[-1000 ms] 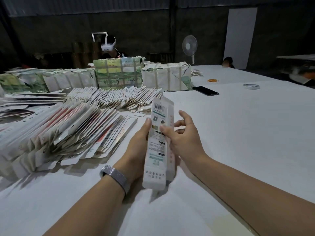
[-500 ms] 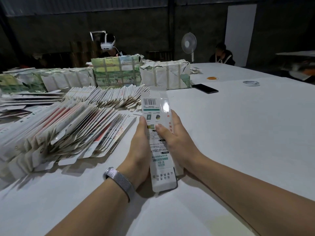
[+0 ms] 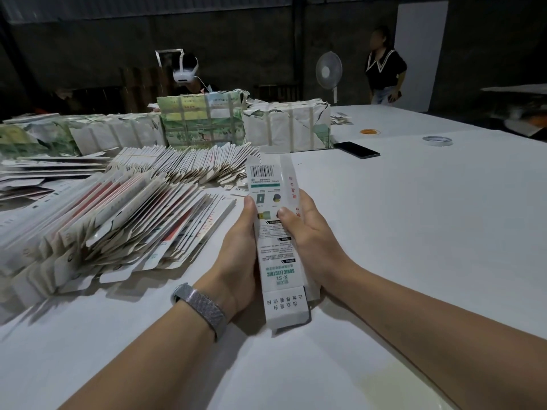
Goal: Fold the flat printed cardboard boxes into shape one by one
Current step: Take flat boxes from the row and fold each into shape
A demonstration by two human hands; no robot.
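Box (image 3: 273, 232) squared up between both hands, near end on bench (image 3: 414, 232).
Left hand (image 3: 236, 255) and right hand (image 3: 307, 241) grip its long sides, likely pressing the creases open.

Both hands (image 3: 275, 250) gripping long printed box (image 3: 273, 232), flat boxes (image 3: 124, 220) left

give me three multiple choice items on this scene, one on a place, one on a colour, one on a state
1. Where does the black phone lie?
A. on the white table, right of the wrapped bundles
B. on the fanned stack
C. in a hand

2. What colour is the wristband on the left arm?
A. red
B. silver-grey
C. green

3. How is the long white printed cardboard box held?
A. lying untouched
B. by the left hand alone
C. between the left hand and the right hand

Answers: 1 A, it rests on bare tabletop; 2 B, a metallic mesh; 3 C, both hands press its sides.
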